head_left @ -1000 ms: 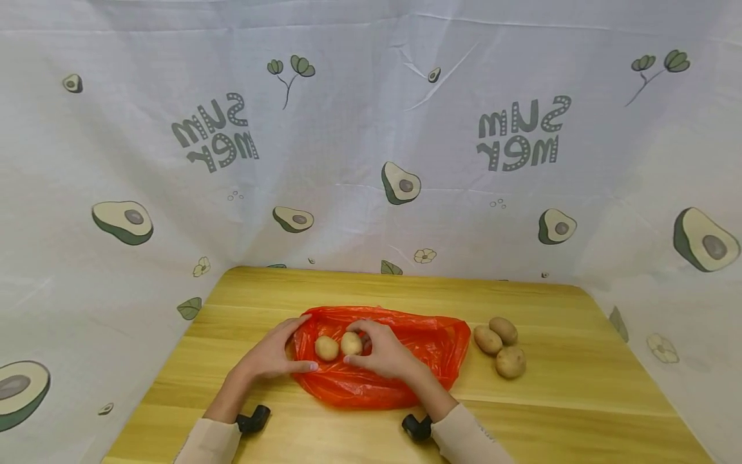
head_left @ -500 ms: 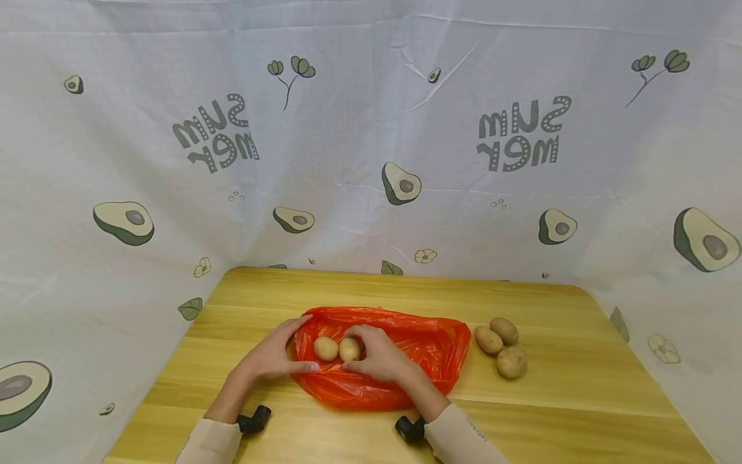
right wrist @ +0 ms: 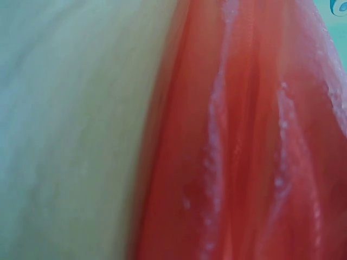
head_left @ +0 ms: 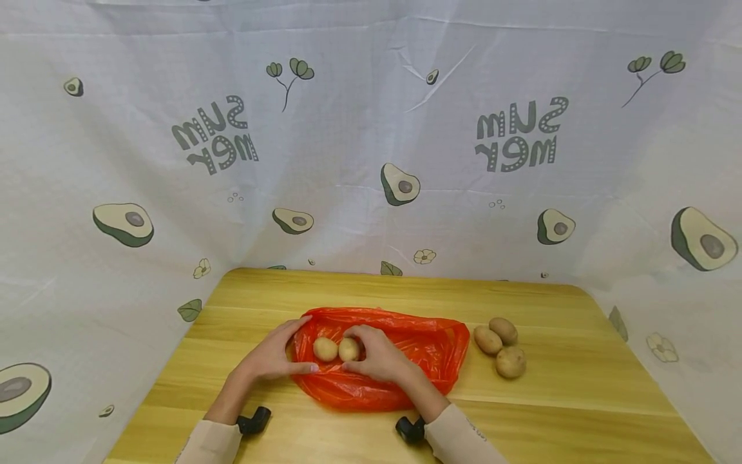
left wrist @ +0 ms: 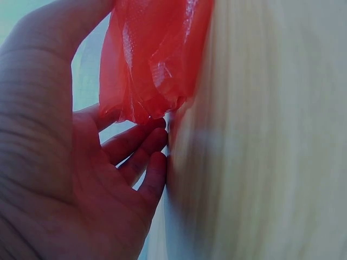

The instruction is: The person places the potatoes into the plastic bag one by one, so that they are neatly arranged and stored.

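A red plastic bag [head_left: 377, 390] lies spread on the wooden table, its mouth upward. At its left end is my left hand [head_left: 269, 353], thumb along the front rim and index finger at the back rim. In the left wrist view, the other fingers [left wrist: 154, 176] of that hand bend loosely below the bag's crumpled end [left wrist: 154, 70]. Inside the bag, my right hand [head_left: 379, 353] holds a potato [head_left: 349, 349] between thumb and fingers. Another potato [head_left: 326, 348] sits against its left side. Only red plastic [right wrist: 244, 135] and table show in the right wrist view; the hand is hidden there.
Three potatoes [head_left: 488, 339] lie grouped on the table [head_left: 551, 386], right of the bag. A pale cloth [head_left: 348, 142] with avocado prints hangs behind and along both sides. Black wrist devices [head_left: 254, 420] sit below my forearms.
My right hand has moved slightly left with its potato, which now touches the other potato in the bag. My left hand stays in place.
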`<state>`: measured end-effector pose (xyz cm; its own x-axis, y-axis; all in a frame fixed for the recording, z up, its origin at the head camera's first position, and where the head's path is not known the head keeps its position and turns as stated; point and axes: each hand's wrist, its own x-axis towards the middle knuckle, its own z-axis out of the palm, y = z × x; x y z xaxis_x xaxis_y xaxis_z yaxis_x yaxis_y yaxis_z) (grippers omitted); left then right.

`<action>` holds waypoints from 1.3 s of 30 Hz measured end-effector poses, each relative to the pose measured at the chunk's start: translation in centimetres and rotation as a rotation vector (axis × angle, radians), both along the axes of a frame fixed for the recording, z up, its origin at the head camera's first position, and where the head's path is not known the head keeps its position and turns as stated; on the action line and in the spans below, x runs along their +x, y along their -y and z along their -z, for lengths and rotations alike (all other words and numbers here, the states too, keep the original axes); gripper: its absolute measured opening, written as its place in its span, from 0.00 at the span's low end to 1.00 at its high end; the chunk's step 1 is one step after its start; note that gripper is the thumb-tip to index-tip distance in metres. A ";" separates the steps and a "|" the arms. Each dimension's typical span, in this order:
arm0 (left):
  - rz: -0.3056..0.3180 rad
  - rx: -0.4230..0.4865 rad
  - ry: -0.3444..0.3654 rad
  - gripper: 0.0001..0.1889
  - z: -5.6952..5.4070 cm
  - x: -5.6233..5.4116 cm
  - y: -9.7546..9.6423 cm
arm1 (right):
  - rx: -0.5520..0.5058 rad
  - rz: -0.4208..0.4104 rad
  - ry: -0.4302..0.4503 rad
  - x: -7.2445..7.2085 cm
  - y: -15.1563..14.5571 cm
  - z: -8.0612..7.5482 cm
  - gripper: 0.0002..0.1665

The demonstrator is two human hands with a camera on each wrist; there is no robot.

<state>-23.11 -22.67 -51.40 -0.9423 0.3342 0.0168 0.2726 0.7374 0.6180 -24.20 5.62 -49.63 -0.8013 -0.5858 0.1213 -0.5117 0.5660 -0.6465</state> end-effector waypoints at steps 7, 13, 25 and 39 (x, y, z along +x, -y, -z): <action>-0.004 0.009 0.008 0.59 0.0 0.0 0.0 | -0.013 -0.009 0.020 0.1 -0.4 -0.3 0.31; 0.001 0.009 0.001 0.58 -0.1 0.0 0.0 | -0.028 0.002 0.027 0.2 -0.9 -0.5 0.31; 0.007 0.013 -0.003 0.59 0.0 -0.1 0.0 | -0.039 0.019 0.001 0.3 -1.8 -1.0 0.34; 0.011 0.007 -0.015 0.58 0.0 0.0 0.0 | -0.037 0.045 -0.001 0.6 -3.3 -1.8 0.36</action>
<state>-23.09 -22.68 -51.43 -0.9383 0.3443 0.0333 0.2899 0.7301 0.6188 -23.59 8.93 -47.79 -0.8266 -0.5443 0.1430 -0.4868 0.5641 -0.6669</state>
